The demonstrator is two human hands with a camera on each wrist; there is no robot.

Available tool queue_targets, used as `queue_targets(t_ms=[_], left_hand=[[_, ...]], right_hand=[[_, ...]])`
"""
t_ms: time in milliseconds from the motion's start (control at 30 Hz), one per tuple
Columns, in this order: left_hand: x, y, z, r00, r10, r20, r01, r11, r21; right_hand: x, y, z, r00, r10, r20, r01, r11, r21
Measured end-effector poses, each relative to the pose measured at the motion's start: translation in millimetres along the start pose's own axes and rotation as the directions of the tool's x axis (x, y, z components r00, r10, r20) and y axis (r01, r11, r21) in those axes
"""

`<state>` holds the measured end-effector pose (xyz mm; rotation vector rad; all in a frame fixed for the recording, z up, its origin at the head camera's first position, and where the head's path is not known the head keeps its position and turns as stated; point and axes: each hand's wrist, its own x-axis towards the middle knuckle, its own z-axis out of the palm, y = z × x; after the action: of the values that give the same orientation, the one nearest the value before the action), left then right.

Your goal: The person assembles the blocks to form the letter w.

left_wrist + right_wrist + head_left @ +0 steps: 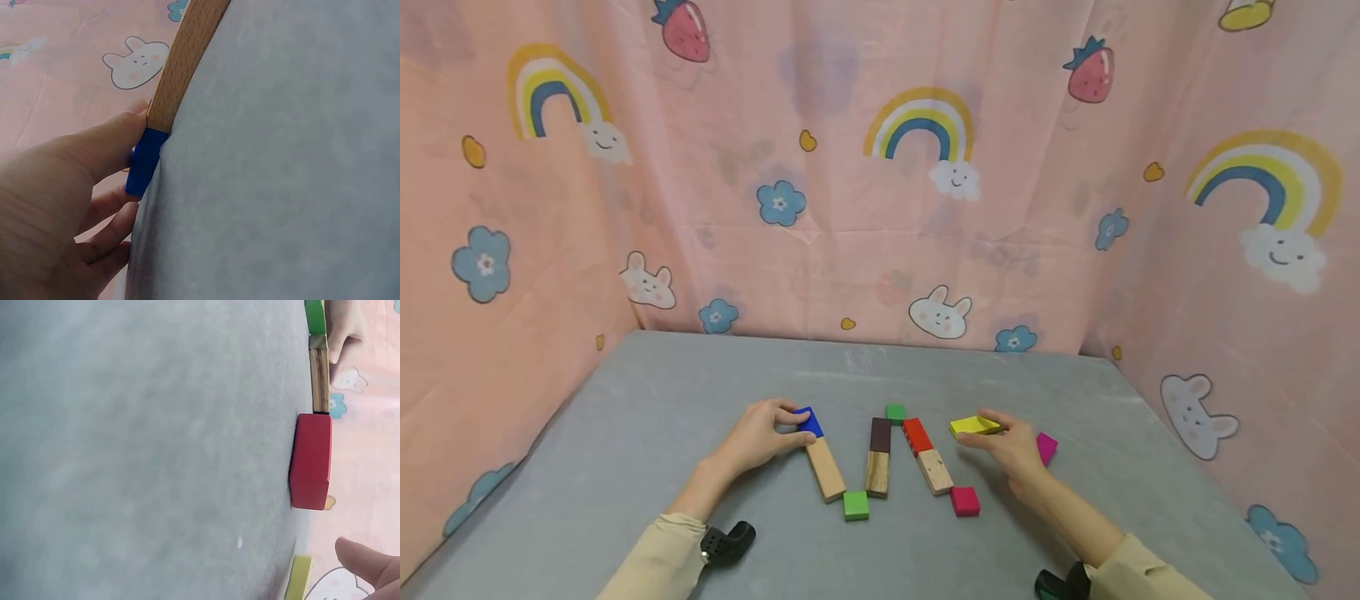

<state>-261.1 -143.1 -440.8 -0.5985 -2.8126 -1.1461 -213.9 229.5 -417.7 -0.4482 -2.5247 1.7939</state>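
My left hand [760, 437] pinches a blue block [811, 424] between thumb and fingers. That block sits end to end with a plain wooden block [826, 470]; the left wrist view shows them butted together. My right hand [1021, 454] is over a yellow block [972, 424], index finger along its far side and thumb along the near side. In the right wrist view the straight thumb [362, 557] stands apart from the yellow block [298, 576]. A magenta block [1047, 448] shows just beyond the right hand.
Between the hands, blocks form a zigzag: a green block [855, 506], a dark brown block [880, 435] with a striped wooden one [877, 475], another green block [895, 413], a red block [916, 435] with a wooden one [935, 472], and a crimson block [965, 502]. A patterned pink curtain [850, 250] surrounds the grey table [700, 375].
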Motion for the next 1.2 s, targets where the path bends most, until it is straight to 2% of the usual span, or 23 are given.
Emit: queue_targets(t_ms=[333,667,867,1000,1200], left_hand=[[-2.1,-3.3,-4.2,1.000,0.006,-0.001,-0.006,1.000,0.010],[-2.4,-1.0,-4.0,1.000,0.011,0.004,-0.011,1.000,0.012],[-1.7,-0.9,-3.1,1.000,0.021,0.002,-0.021,1.000,0.011],[-2.2,-0.8,-2.8,1.000,0.024,0.005,-0.024,1.000,0.009],[-1.5,0.0,-2.3,1.000,0.025,0.005,-0.025,1.000,0.012]], right_hand=[[5.4,2.6,9.0,0.999,-0.040,-0.004,0.040,0.999,-0.001],[9.0,6.1,12.7,0.997,-0.049,-0.063,0.045,0.996,-0.076],[8.9,5.9,12.6,0.996,-0.037,-0.083,0.031,0.996,-0.083],[8.9,5.5,11.5,0.997,-0.037,-0.063,0.030,0.994,-0.101],[11.5,4.1,8.6,0.999,-0.051,0.018,0.053,0.990,-0.134]])
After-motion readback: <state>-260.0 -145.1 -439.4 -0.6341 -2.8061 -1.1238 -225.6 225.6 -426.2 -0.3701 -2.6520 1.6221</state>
